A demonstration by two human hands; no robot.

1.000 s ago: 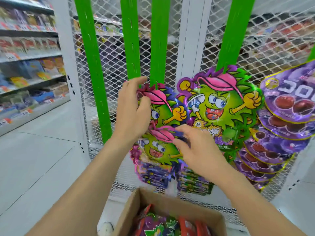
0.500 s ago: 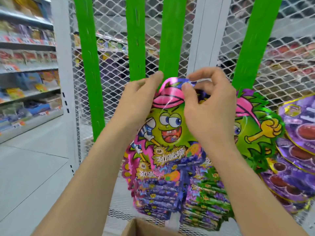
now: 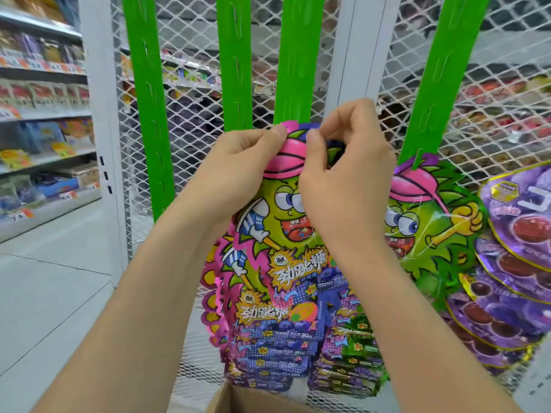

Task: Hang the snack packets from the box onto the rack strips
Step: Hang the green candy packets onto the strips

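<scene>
A cartoon snack packet, green face with a pink cap, is held up against the third green rack strip. My left hand pinches the left side of its pink top edge. My right hand pinches the top just to the right, fingers curled over the hang hole. Several like packets hang stacked beneath it. Only the cardboard box's near corner shows at the bottom edge, its inside hidden.
Other green strips hang on the white mesh rack. The right strip carries a green cartoon packet. Purple grape packets hang at far right. Store shelves line the left aisle.
Both hands lifted a packet from low on the stack up to the third strip. They now pinch its top edge closer together, just under the strip.
</scene>
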